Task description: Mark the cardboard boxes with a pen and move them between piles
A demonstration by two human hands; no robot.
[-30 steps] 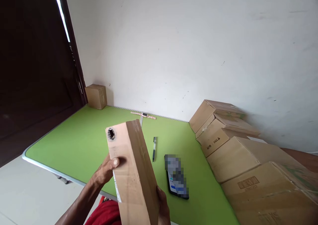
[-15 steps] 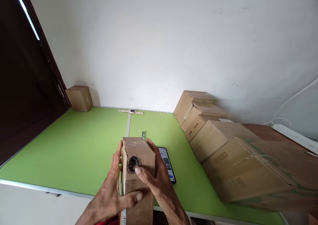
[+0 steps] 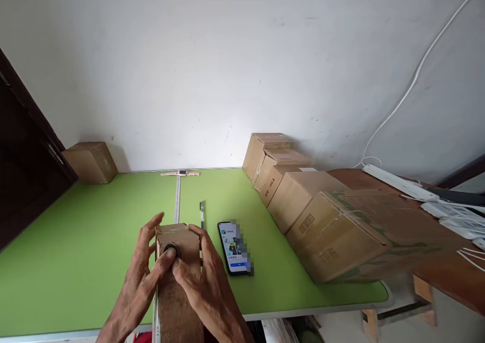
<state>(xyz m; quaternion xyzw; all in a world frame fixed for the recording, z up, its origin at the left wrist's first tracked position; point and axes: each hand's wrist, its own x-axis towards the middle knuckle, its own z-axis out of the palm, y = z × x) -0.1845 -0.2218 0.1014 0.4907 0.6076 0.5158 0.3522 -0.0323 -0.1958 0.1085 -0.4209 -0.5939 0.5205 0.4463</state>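
cardboard box (image 3: 181,307) — we clamp it between left hand (image 3: 138,275) and right hand (image 3: 208,282), both thumbs (image 3: 162,264) at its dark hole (image 3: 168,246).

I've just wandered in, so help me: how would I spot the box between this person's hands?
Find the green table and look at its near edge. Between the left hand and right hand is a narrow cardboard box. Unlike the other boxes, it shows a dark-rimmed hole, with the left thumb on it.
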